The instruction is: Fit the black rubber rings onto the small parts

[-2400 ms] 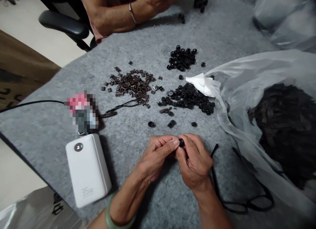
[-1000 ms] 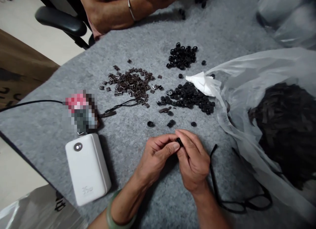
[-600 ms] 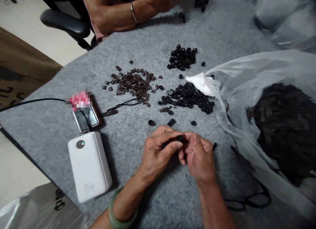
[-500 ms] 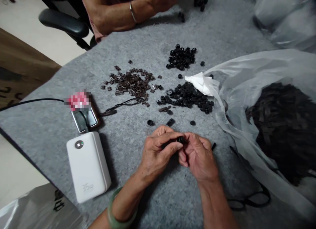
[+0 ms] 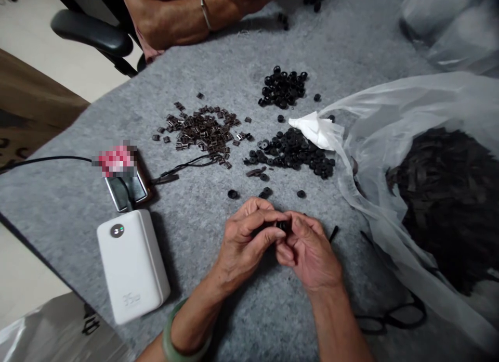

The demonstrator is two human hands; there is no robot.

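Note:
My left hand [image 5: 249,240] pinches a small round black part [image 5: 283,225] between thumb and fingers. From the other side my right hand [image 5: 310,247] closes on the same part with its fingertips; the fingers cover much of it. Just beyond the hands lie a black cup-shaped piece [image 5: 233,194] and a few loose black pieces. Farther up is a pile of flat black discs with centre holes [image 5: 292,150]. A heap of black cup-shaped pieces [image 5: 284,87] sits behind it. To the left spreads a pile of small dark metal clips [image 5: 206,128].
A white power bank [image 5: 130,268] and a cabled device [image 5: 123,180] stand at left. On the right, a clear plastic bag [image 5: 362,128] holds dark strips [image 5: 448,206]; black glasses [image 5: 390,320] lie below. Across the grey table [image 5: 202,216] rests another person's forearm [image 5: 175,18].
The whole view has shifted slightly, so things on the table appear a little farther left. Both hands stay together on the small black part, with slight finger movement.

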